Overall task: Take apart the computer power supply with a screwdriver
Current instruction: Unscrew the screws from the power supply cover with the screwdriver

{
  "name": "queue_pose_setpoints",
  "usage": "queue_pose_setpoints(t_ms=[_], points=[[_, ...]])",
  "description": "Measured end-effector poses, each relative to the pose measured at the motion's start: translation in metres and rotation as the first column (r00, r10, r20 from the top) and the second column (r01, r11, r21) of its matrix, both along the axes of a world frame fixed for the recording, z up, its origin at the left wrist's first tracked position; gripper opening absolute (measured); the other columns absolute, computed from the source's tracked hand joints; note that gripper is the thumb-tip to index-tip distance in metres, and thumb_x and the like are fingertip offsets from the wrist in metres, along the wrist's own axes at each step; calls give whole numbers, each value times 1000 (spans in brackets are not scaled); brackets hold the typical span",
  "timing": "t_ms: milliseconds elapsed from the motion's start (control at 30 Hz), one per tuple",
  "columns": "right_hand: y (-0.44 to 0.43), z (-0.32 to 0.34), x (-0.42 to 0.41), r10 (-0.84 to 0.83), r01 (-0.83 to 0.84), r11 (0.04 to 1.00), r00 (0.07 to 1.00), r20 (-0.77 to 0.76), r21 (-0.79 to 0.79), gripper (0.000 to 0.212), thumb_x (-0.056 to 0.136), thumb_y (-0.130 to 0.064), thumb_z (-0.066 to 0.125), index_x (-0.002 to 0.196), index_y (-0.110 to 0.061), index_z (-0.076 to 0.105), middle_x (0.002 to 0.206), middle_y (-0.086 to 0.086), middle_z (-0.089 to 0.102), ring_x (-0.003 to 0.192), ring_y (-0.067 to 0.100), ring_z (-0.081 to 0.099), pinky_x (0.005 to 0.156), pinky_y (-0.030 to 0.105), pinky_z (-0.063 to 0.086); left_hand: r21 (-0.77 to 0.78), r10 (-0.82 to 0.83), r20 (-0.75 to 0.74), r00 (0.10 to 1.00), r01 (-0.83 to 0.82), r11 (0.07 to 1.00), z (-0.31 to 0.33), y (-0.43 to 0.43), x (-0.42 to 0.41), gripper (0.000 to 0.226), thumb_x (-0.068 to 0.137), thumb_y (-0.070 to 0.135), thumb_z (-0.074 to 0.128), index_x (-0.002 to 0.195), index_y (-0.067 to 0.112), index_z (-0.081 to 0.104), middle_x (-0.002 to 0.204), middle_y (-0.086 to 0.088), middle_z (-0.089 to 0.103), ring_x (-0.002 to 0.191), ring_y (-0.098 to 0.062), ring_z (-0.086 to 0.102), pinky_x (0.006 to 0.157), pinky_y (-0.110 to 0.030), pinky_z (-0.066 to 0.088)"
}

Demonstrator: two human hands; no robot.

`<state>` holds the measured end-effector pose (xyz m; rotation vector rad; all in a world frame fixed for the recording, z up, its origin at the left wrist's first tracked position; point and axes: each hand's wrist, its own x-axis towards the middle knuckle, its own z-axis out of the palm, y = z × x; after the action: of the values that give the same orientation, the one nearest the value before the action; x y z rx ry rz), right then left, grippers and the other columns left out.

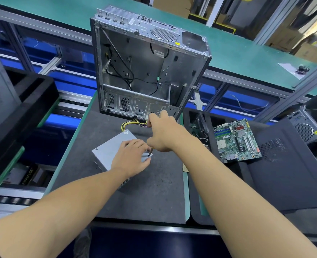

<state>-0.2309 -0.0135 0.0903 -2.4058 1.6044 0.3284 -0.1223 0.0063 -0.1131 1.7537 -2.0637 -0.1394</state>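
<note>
A grey metal power supply [108,150] lies on the dark mat [154,192] in the middle. Yellow and black cables [129,124] run from its far side. My left hand [130,157] rests flat on its top, fingers spread near the right corner. My right hand [162,134] grips a screwdriver [150,151], whose dark shaft points down onto the top right corner of the power supply, beside my left fingertips. Most of the handle is hidden inside my fist.
An empty open computer case [144,67] stands just behind the power supply. To the right a green motherboard [236,140] lies on a black tray, next to a black side panel [288,164]. Black trays and a conveyor sit at left.
</note>
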Motion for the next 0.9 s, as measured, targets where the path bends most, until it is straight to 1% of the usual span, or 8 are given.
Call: queue_pose_setpoints(t_ms=[133,200,300,433,533,633,767,900], points=[[2,-3,-1,-38,31,992,998,-54,-120,40,95,-46,45,122,-17,39,109,6,37,87,31,46,66,38,32,-12,-6,-6,1000,6,1000,0,1,0,19,90,52,51,97,37,60,106,20,60,113,-7,51,94,-30,31],[2,-4,-1,-47,38,987,997,-56,-153,33,102,-38,37,124,-14,38,115,9,48,80,32,46,65,38,31,-26,-11,-10,1000,11,1000,0,2,0,16,91,51,52,94,37,59,105,20,60,111,-7,52,92,-30,32],[1,-3,-2,-21,17,994,999,-32,-105,25,98,-19,43,122,-13,38,118,13,49,81,33,50,66,37,34,-46,0,-16,1000,0,999,1,2,-1,14,91,48,56,90,35,60,101,19,60,109,-8,55,90,-30,34],[1,2,-1,5,-5,1000,1000,8,-6,35,87,-13,53,120,-17,42,120,10,39,103,30,41,72,40,37,-52,2,19,1000,-1,999,0,2,-2,17,93,47,53,91,33,61,102,17,61,109,-10,54,90,-31,35],[3,-1,-3,-6,5,999,1000,-23,-48,36,91,-28,55,122,-18,42,122,9,37,109,31,42,72,40,35,-31,7,49,999,-5,999,1,2,-2,18,94,49,49,96,35,61,106,19,60,112,-8,51,92,-29,31],[5,-3,-5,-73,69,990,997,-28,-121,44,101,-50,36,129,-15,38,124,11,43,87,31,48,69,38,32,-27,0,36,999,1,1000,1,2,-2,16,93,48,52,93,35,60,106,20,60,113,-8,52,92,-29,32],[6,-2,-7,-37,37,992,999,6,-119,25,101,-20,41,123,-10,36,118,15,48,77,33,48,64,37,34,-18,2,34,999,-1,1000,2,1,-2,14,91,49,52,92,37,59,106,21,59,111,-6,52,92,-27,30],[5,2,-9,-48,48,999,997,52,2,33,90,-15,50,122,-14,40,125,12,36,109,35,43,73,40,36,-25,4,24,1000,-3,1000,3,3,-3,13,88,49,56,92,37,60,102,21,59,108,-6,52,90,-26,30]])
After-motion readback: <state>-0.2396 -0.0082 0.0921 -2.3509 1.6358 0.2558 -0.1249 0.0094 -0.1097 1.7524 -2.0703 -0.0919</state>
